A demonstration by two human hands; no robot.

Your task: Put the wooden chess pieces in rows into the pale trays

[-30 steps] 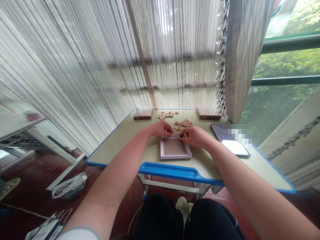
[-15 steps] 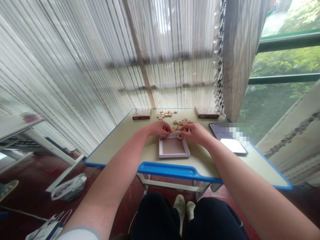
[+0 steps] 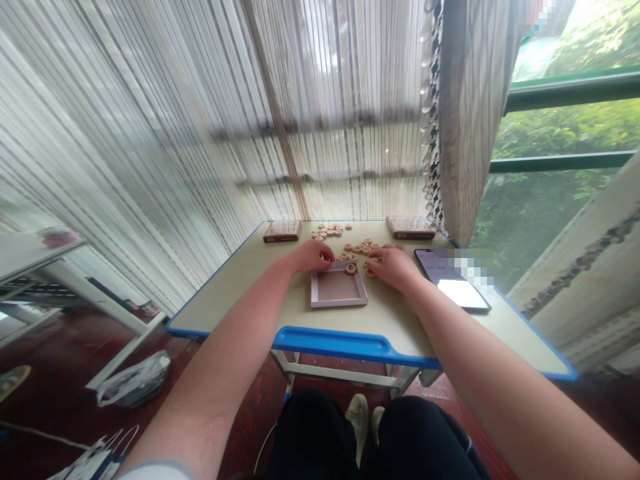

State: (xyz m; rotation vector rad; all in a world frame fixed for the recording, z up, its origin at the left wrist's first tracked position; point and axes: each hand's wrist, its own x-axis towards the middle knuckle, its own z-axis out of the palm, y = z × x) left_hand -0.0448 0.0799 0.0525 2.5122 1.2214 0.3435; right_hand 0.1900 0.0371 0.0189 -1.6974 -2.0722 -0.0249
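Note:
A shallow white-rimmed tray (image 3: 338, 303) lies on the beige desk (image 3: 240, 287) in front of me. One round wooden piece (image 3: 351, 268) lies in the tray's far right corner. My left hand (image 3: 314, 255) rests at the tray's far left edge, fingers curled down onto it. My right hand (image 3: 391, 264) is just right of the tray, fingers bent over a wooden piece at the desk surface. Several more round wooden pieces (image 3: 357, 247) are scattered beyond both hands.
Two flat brown boxes, one far left (image 3: 283, 231) and one far right (image 3: 410, 227), sit at the desk's back edge. A phone (image 3: 453, 288) with a lit screen lies to the right. Striped curtains hang behind. A plastic bag (image 3: 133, 379) lies on the floor left.
A wooden piece now lies in the tray's far right corner. My right hand has moved off the tray to its right side; my left hand stays at the far left edge.

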